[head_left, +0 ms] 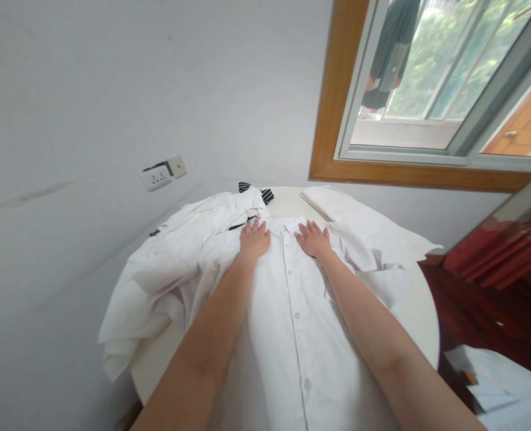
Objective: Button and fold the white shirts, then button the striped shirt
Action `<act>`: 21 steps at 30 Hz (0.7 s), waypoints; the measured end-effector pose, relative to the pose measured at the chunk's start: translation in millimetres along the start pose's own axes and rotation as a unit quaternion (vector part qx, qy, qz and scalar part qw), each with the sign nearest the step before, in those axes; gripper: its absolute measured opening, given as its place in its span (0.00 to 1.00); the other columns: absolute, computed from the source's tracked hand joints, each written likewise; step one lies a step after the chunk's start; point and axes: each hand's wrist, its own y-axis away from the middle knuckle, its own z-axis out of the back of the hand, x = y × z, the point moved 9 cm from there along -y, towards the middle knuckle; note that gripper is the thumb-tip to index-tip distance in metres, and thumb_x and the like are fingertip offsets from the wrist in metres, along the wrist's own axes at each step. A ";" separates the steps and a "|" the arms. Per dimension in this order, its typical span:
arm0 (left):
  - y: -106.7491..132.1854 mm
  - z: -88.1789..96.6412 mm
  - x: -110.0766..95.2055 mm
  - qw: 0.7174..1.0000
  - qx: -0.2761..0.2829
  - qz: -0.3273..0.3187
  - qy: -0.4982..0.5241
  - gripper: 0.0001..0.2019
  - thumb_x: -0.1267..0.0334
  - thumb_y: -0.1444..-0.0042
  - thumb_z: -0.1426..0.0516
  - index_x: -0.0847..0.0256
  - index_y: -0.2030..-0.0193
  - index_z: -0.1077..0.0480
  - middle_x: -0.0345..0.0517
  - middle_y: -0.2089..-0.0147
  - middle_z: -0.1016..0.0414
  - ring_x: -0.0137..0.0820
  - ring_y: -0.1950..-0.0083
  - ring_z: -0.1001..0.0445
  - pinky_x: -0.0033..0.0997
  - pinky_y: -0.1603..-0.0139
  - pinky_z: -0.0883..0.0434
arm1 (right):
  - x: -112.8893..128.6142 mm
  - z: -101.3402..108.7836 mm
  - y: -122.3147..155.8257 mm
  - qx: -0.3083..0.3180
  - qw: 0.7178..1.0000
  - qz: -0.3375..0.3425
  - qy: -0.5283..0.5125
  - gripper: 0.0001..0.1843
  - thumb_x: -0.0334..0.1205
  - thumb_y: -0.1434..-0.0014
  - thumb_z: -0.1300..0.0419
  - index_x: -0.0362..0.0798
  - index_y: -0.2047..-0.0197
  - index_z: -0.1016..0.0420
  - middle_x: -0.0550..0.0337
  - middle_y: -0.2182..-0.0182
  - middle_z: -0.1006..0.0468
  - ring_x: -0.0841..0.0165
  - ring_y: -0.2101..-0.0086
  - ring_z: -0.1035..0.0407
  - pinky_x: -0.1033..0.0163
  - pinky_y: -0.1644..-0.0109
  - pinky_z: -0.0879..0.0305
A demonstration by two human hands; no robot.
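A white button-up shirt (292, 311) lies front side up on a round white table (420, 311), its collar toward the far edge and its row of buttons running toward me. My left hand (255, 239) rests flat on the shirt just left of the collar, fingers spread. On the other side of the collar, my right hand (313, 239) presses flat on the shoulder area, its fingers also apart. Neither hand grips the cloth. Both forearms stretch over the shirt and cover parts of its sides.
Crumpled white clothing (166, 251) heaps at the left, partly over the table edge. A black-and-white striped cloth (267, 195) lies at the back. Folded white fabric (368, 221) sits at the back right. A wall with a socket (156, 177) and a window (409, 90) stand beyond.
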 end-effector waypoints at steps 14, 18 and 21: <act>5.7 -15.0 -50.3 0.987 0.084 -0.133 0.024 0.23 0.54 0.36 0.54 0.57 0.36 0.40 0.49 0.33 0.41 0.40 0.32 0.44 0.45 0.34 0.46 | 1.4 1.3 -1.2 0.028 0.999 0.020 -0.017 0.41 0.69 0.42 0.57 0.55 0.33 0.47 0.51 0.31 0.54 0.55 0.33 0.62 0.35 0.36 0.69; 4.6 -19.4 -47.8 0.986 0.100 -0.128 0.025 0.25 0.53 0.36 0.55 0.57 0.35 0.41 0.49 0.31 0.44 0.41 0.31 0.46 0.46 0.33 0.47 | 0.3 0.0 -3.5 0.033 0.999 0.023 -0.020 0.40 0.69 0.42 0.56 0.56 0.33 0.46 0.52 0.31 0.55 0.55 0.33 0.62 0.35 0.35 0.70; 4.5 -17.8 -46.3 0.988 0.092 -0.124 0.029 0.25 0.53 0.36 0.55 0.57 0.35 0.41 0.49 0.31 0.44 0.42 0.31 0.46 0.47 0.33 0.47 | -0.1 -1.5 -4.7 0.039 0.999 0.025 -0.015 0.39 0.68 0.41 0.56 0.57 0.32 0.47 0.53 0.31 0.54 0.55 0.33 0.62 0.35 0.35 0.69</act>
